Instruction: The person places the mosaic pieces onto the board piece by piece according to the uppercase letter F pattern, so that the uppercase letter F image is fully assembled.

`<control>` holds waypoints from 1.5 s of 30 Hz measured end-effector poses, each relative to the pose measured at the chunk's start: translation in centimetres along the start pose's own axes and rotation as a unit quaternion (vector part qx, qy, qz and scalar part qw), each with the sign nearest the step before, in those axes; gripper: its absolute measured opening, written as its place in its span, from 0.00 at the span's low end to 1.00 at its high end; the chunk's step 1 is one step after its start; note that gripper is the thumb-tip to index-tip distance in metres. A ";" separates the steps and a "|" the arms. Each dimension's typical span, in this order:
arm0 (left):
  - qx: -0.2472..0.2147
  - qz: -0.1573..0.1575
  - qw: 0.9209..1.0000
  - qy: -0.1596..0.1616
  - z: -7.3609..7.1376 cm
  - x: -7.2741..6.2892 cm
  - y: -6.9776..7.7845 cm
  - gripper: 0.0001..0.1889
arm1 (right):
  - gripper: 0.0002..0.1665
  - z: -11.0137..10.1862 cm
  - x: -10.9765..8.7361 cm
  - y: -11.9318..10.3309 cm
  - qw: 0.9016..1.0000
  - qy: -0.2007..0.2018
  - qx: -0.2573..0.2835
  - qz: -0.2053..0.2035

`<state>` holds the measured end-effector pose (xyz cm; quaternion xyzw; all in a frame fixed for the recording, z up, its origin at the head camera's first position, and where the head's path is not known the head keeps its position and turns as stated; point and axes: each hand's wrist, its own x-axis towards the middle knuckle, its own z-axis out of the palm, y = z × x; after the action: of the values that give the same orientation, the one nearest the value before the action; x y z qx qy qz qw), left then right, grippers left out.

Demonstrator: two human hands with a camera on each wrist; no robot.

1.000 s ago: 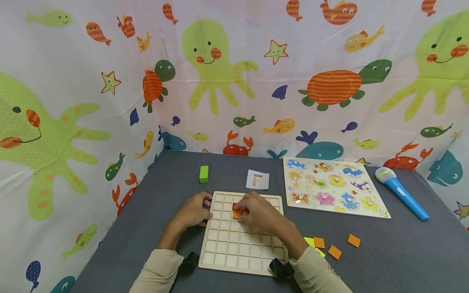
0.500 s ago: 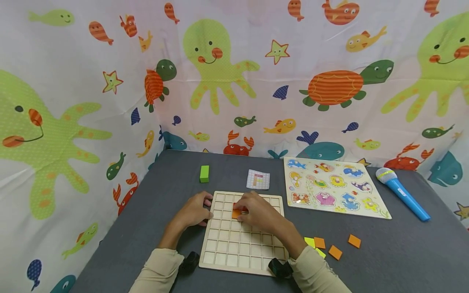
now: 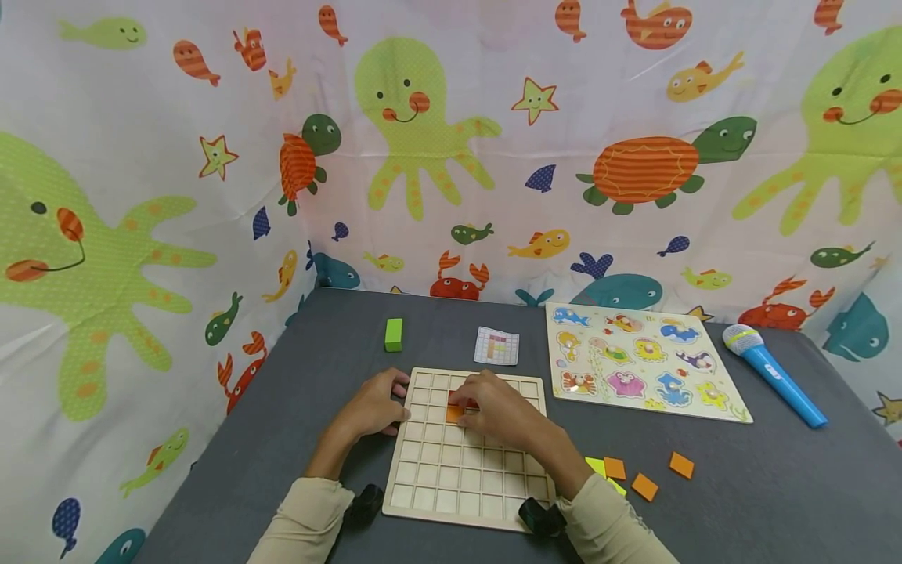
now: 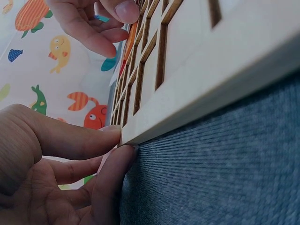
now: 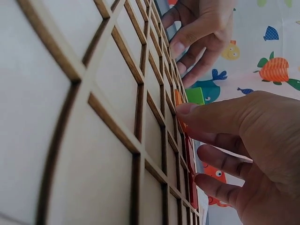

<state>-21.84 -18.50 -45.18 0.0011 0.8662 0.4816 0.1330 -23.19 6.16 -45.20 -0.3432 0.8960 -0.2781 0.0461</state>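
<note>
At far left, a printed cloth (image 3: 99, 258) of sea animals rises beside the dark grey bench (image 3: 211, 493) and runs on behind it. On the bench, from left to right, comes first a green block (image 3: 393, 334), beyond the left hand (image 3: 369, 403). This hand lies at the board (image 3: 430, 454), its grip clamped on the left edge, thumb and finger meeting at the rim, as the left wrist view shows. The board, a pale wooden grid, lies flat, its near edge toward the person. In its far part sits the orange tile (image 3: 454, 413), with red tiles (image 5: 193, 191) just beyond it. The right hand (image 3: 496, 407) reaches over them; its thumb tip touches the orange tile, the other fingers bent above the red ones. The right grip is partly hidden, so whether it pinches the tile or merely presses it cannot be told. A black device (image 3: 365, 505) sits at the left cuff, another at the right. Beyond the board lies a card (image 3: 496, 345) with a coloured grid. Right of the board, beside the right sleeve (image 3: 609, 517), lie two yellow tiles (image 3: 596, 465), partly covered, and three loose orange tiles (image 3: 644, 486). Farther back is an animal puzzle (image 3: 651, 403), and at far right a blue microphone (image 3: 785, 384), lying aslant.
</note>
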 end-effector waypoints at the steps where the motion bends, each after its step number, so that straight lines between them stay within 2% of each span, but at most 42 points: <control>1: 0.000 0.000 1.000 0.000 0.0 0.0 0.0 0.29 | 0.14 0.0 0.0 0.0 1.000 -0.001 -0.001 -0.002; 13: 0.001 0.000 1.000 0.000 0.0 -0.1 0.0 0.28 | 0.13 -0.1 -0.2 0.1 1.000 -0.001 0.002 -0.012; 20: 0.002 -0.001 1.000 0.002 0.0 -0.1 0.1 0.28 | 0.13 -0.6 -0.9 0.5 0.999 -0.005 0.034 0.007; 24: 0.001 0.000 1.000 0.001 0.0 -0.1 0.1 0.28 | 0.13 -1.1 -1.6 1.0 0.999 -0.001 0.053 0.014; 31: 0.000 -0.002 1.000 0.001 0.0 -0.1 0.2 0.29 | 0.13 -2.2 -3.4 1.8 0.999 0.013 0.050 0.017; 45: -0.002 0.000 1.000 -0.001 -0.1 -0.2 0.3 0.29 | 0.15 -4.1 -7.2 3.4 0.995 0.016 0.062 0.070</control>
<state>-21.74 -18.48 -44.87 0.0008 0.8651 0.4834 0.1336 -20.84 14.69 -44.32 -0.2713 0.8994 -0.3349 0.0728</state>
